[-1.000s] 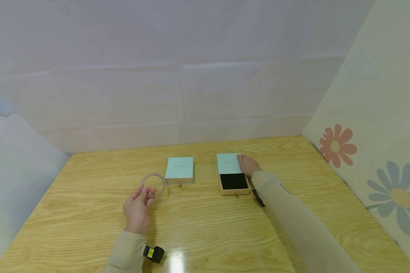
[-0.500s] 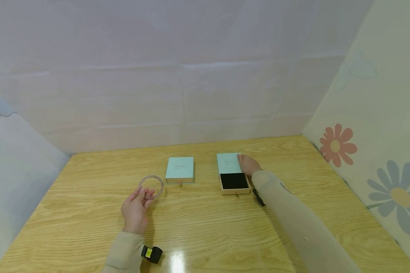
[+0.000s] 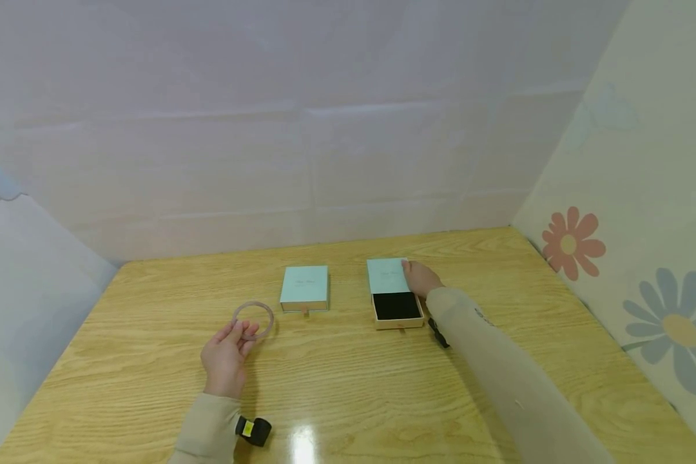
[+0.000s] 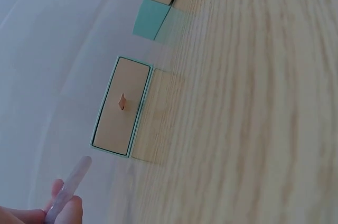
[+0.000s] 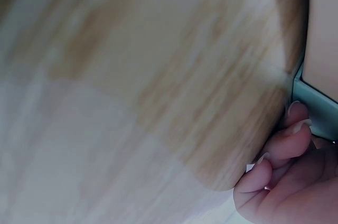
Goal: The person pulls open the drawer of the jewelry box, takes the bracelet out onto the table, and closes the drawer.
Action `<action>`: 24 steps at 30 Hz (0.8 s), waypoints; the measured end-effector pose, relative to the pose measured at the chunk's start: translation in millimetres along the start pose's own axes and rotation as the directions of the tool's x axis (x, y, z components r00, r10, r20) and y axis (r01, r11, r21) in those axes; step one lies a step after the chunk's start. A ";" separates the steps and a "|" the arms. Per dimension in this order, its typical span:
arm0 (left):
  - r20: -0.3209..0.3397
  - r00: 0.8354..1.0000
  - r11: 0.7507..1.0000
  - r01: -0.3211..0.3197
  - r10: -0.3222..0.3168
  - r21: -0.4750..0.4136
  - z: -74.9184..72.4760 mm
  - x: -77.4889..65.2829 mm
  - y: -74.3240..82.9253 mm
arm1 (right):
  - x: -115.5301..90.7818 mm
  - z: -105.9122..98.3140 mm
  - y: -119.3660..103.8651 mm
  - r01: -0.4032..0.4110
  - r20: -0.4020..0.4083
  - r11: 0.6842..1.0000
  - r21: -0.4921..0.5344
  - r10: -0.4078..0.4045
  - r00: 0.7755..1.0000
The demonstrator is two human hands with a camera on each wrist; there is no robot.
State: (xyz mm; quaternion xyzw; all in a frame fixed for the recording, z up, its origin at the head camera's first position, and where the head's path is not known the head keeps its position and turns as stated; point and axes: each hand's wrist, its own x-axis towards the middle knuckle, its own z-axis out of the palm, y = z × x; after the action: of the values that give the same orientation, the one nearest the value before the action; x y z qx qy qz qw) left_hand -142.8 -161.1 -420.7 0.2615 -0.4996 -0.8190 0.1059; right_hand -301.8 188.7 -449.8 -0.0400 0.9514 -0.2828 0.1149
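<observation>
A pale pinkish-purple bangle (image 3: 271, 316) is pinched between the thumb and fingers of my left hand (image 3: 225, 361), held up over the table's left half. In the left wrist view the bangle (image 4: 69, 188) appears edge-on, apart from the closed box. My right hand (image 3: 422, 279) grips the right side of a mint-green drawer box (image 3: 386, 276), its thumb on the top. That box's drawer (image 3: 397, 306) is pulled out toward me and shows a black lining. The right wrist view has curled fingers (image 5: 288, 142) against the box's green side (image 5: 319, 108).
A second mint-green drawer box (image 3: 304, 283), closed, with a small pull tab at its front, stands between the bangle and the opened box. Both boxes rest on a wood-grain table (image 3: 336, 386). Pale walls rise behind and at the sides, the right one (image 3: 644, 225) printed with flowers.
My left hand has drifted slightly left and toward me with the bangle, farther from the closed box. The right hand and the opened box have kept their places.
</observation>
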 end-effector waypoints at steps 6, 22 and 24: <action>0.018 1.000 0.998 0.016 -0.017 0.066 -4.6 3.5 1.1 | -0.2 -0.2 -1.8 -0.005 -0.001 1.000 -0.001 0.005 1.000; 0.066 0.995 0.981 0.066 -0.079 0.181 -20.5 12.2 10.2 | -0.9 2.9 -8.1 -0.015 0.007 1.000 -0.004 0.015 1.000; 0.071 0.994 0.980 0.070 -0.085 0.188 -21.7 13.5 11.1 | -1.2 2.9 -8.9 -0.017 0.006 1.000 -0.003 0.017 1.000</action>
State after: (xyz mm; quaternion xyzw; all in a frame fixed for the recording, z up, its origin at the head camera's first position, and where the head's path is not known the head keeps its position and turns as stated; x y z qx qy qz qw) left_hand -143.6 -188.8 -423.2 0.2571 -0.5668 -0.7822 0.0294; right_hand -299.9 179.8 -447.1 -0.0328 0.9518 -0.2804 0.1202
